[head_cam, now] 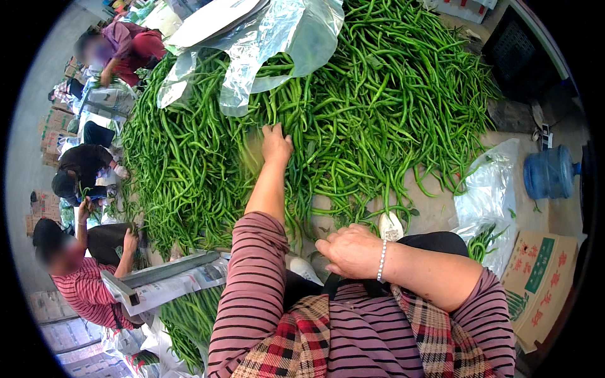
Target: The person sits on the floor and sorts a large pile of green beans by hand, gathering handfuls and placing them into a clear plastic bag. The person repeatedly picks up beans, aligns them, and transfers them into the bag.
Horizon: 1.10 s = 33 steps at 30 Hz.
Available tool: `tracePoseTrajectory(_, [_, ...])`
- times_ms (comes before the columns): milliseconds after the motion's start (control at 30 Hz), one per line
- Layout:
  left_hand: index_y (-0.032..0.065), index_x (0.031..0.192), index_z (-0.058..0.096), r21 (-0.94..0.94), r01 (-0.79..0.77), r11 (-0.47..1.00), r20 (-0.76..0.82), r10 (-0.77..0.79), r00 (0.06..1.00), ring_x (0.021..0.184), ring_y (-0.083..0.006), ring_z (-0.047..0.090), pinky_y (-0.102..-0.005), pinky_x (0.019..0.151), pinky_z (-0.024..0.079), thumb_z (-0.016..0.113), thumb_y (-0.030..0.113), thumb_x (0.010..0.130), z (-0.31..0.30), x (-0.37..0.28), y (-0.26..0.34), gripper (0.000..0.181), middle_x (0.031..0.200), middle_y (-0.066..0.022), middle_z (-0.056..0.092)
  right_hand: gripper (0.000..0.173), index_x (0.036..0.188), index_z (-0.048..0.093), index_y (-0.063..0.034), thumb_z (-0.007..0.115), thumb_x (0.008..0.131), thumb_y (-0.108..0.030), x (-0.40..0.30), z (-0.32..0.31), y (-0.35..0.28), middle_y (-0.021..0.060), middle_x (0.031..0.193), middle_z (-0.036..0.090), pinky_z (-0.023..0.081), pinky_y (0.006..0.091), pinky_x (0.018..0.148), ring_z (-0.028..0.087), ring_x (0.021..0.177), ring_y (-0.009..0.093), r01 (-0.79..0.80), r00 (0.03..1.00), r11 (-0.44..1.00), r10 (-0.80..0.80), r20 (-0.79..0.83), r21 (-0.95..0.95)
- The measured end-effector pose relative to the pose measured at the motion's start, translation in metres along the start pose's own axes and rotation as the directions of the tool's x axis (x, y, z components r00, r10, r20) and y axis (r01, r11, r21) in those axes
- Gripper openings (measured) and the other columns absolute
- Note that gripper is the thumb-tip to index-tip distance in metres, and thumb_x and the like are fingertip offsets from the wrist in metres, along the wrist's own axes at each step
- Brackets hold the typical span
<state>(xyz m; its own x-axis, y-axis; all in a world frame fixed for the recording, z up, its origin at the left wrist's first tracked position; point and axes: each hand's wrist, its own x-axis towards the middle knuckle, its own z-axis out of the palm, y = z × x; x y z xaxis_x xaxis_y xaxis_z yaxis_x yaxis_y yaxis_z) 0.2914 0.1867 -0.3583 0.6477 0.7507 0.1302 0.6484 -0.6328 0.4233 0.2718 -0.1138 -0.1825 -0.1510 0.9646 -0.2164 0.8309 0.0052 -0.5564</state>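
A large heap of long green chilli peppers (373, 99) is spread over the floor before me. My left hand (277, 145) reaches out to the heap's near slope, its fingertips down among the peppers. Whether it grips any of them is hidden, and a blurred patch shows just left of it. Close to my waist, my right hand (352, 253) is held with the fingers curled, wearing a beaded bracelet (381, 261). Its palm faces away from view, so I cannot see whether anything is inside. Clear plastic sheeting (264, 52) lies across the heap's far side, beside white sheets (212, 21).
Several co-workers sit or bend along the left, one in a red striped top (85, 288). A metal frame (170, 271) stands at my left near bagged peppers (196, 312). At right are plastic film (489, 189), a blue water jug (548, 172) and a cardboard box (539, 283).
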Motion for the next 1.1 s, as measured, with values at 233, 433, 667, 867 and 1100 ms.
tracePoseTrajectory(233, [0.0071, 0.097, 0.053, 0.073, -0.202, 0.977, 0.153, 0.189, 0.970, 0.091, -0.0395, 0.057, -0.0469, 0.073, 0.049, 0.068, 0.017, 0.079, 0.003, -0.032, 0.015, 0.025, 0.105, -0.0175, 0.051, 0.033, 0.096, 0.058, -0.0011, 0.069, 0.076, -0.025, 0.005, -0.003, 0.007, 0.0168, 0.089, 0.065, 0.048, 0.0431, 0.077, 0.064, 0.088, 0.033, -0.055, 0.998, 0.998, 0.054, 0.031, 0.032])
tracePoseTrajectory(433, [0.0014, 0.099, 0.052, -0.265, -0.401, 0.877, -0.166, 0.368, 0.915, 0.084, -0.0390, 0.057, -0.0427, 0.070, 0.048, 0.064, 0.015, 0.085, -0.009, -0.076, 0.017, 0.023, 0.091, -0.0195, 0.059, 0.033, 0.094, 0.058, -0.0012, 0.070, 0.075, -0.025, 0.007, 0.002, 0.008, 0.0157, 0.085, 0.065, 0.048, 0.0432, 0.073, 0.064, 0.083, 0.033, -0.028, 1.000, 1.000, 0.028, -0.010, 0.005])
tracePoseTrajectory(667, [-0.0036, 0.099, 0.059, -0.602, 0.270, 0.751, -0.037, -0.364, 0.931, 0.069, -0.0270, 0.062, -0.0396, 0.063, 0.048, 0.062, 0.021, 0.086, -0.046, -0.037, -0.008, 0.028, 0.080, -0.0123, 0.065, 0.032, 0.092, 0.058, -0.0004, 0.069, 0.074, -0.024, 0.002, 0.003, 0.010, 0.0156, 0.083, 0.065, 0.049, 0.0425, 0.072, 0.065, 0.082, 0.033, -0.004, 0.998, 1.000, 0.005, -0.063, 0.025])
tracePoseTrajectory(867, [-0.0021, 0.098, 0.064, -0.233, 0.443, 0.866, 0.173, -0.412, 0.895, 0.081, -0.0366, 0.065, -0.0451, 0.071, 0.049, 0.060, 0.027, 0.085, 0.029, 0.012, -0.101, 0.032, 0.089, -0.0228, 0.066, 0.028, 0.090, 0.059, -0.0012, 0.068, 0.074, -0.023, 0.003, 0.001, 0.006, 0.0155, 0.081, 0.065, 0.049, 0.0423, 0.071, 0.065, 0.079, 0.033, 0.057, 0.997, 0.998, -0.057, -0.057, -0.004])
tracePoseTrajectory(1100, [0.0018, 0.113, 0.057, -0.128, 0.454, 0.882, -0.127, -0.468, 0.874, 0.095, -0.0414, 0.061, -0.0474, 0.082, 0.048, 0.061, 0.032, 0.086, 0.014, 0.004, -0.024, 0.041, 0.103, -0.0226, 0.064, 0.038, 0.099, 0.055, -0.0030, 0.070, 0.076, -0.028, -0.006, 0.001, 0.013, 0.0138, 0.085, 0.063, 0.049, 0.0426, 0.074, 0.063, 0.084, 0.031, -0.043, 0.999, 0.999, 0.043, 0.000, -0.028])
